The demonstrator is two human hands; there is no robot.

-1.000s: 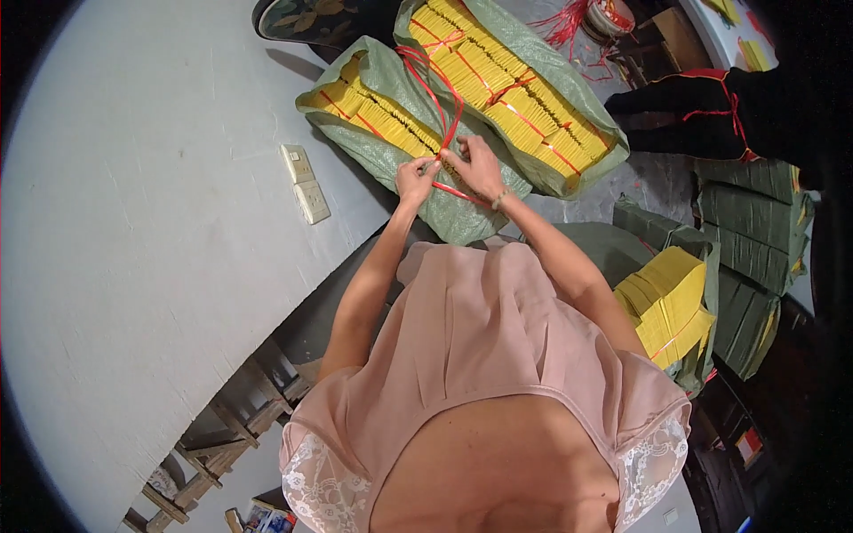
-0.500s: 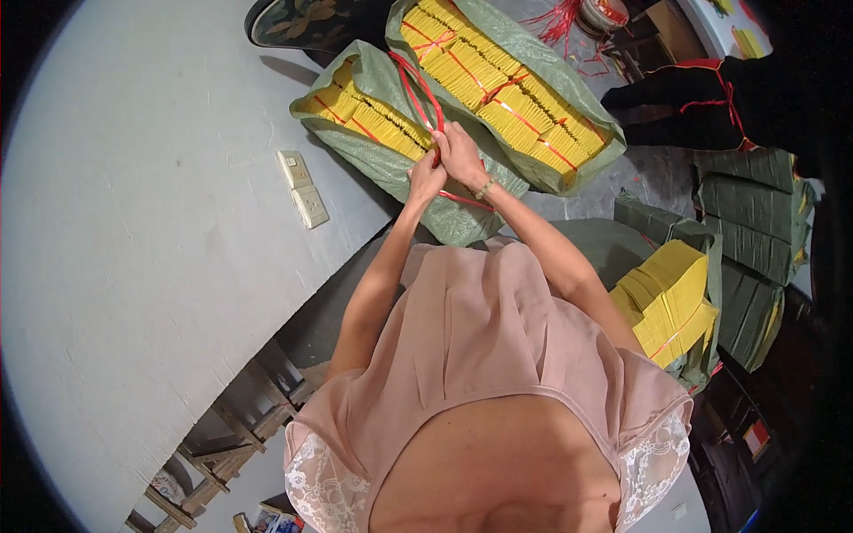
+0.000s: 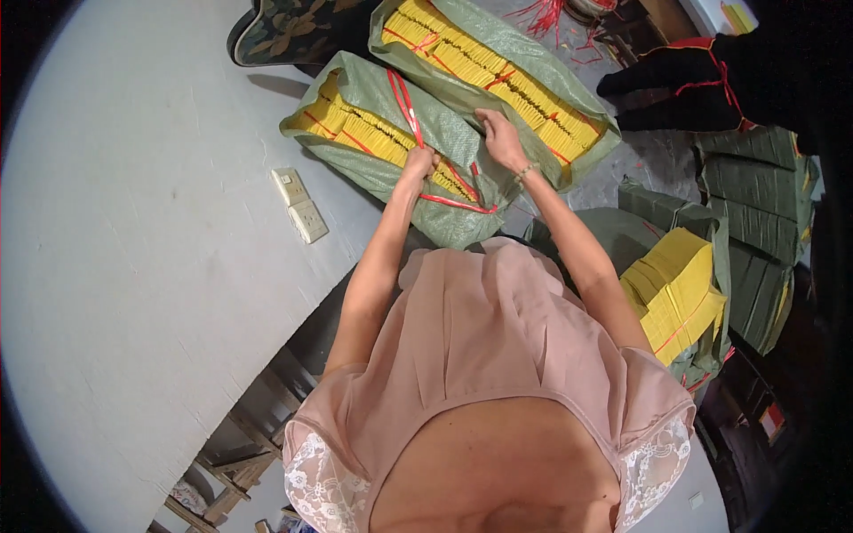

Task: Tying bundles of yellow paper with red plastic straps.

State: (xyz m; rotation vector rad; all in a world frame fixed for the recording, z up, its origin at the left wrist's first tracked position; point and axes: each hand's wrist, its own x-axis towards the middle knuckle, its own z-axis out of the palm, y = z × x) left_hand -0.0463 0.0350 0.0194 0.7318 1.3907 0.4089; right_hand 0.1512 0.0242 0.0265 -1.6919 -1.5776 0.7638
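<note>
Matt, paper-like finish is being shown by yellow bundles (image 3: 371,133); crinkled, faintly shiny woven plastic by green sack (image 3: 449,228). Light is being reflected by glossy plastic of red ribbon (image 3: 411,114). Dull, scratched face is being presented by wall (image 3: 160,222), smooth plastic by socket (image 3: 307,220). Matt cloth is being worn as shirt (image 3: 484,329), lace as sleeve (image 3: 657,462).

Small sack (image 3: 455,231): raised, folded side crowds the opening above the yellow bundles (image 3: 378,135).
Large sack (image 3: 555,75): lies close alongside, hardly any gap.
Red strap (image 3: 405,102): crosses the small sack to the left grip (image 3: 422,163), in the way of a low sideways pass.
Between grips: room up to the right grip (image 3: 502,142).
Wall (image 3: 178,222): bars the left.
Floor (image 3: 656,164): passable strip right of the large sack.
</note>
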